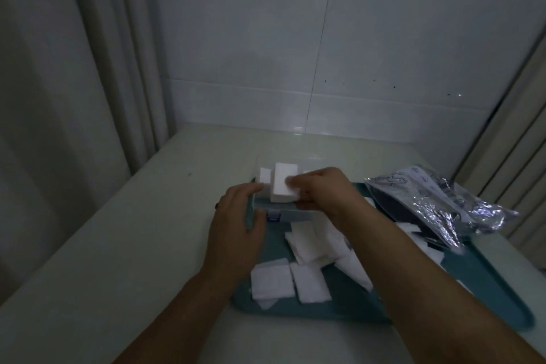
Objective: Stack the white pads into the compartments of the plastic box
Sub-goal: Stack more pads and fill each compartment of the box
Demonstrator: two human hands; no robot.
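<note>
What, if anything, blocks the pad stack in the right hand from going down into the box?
Nothing visible does. The right hand holds the stack of white pads right at the clear plastic box; the left hand grips the box's left end, beside the path, not across it. Box interior is dim.

Both forearms are bare from the bottom edge of the picture to the wrists, with no sleeve, watch or bracelet showing on either one. The left hand [236, 216] wears no glove; a small dark reddish spot sits at its outer edge near the knuckles, perhaps a ring, though the dim light leaves that unclear. The right hand [319, 189] is likewise ungloved, its fingers short-nailed as far as the blur allows, and it carries no visible ring or marking.
</note>
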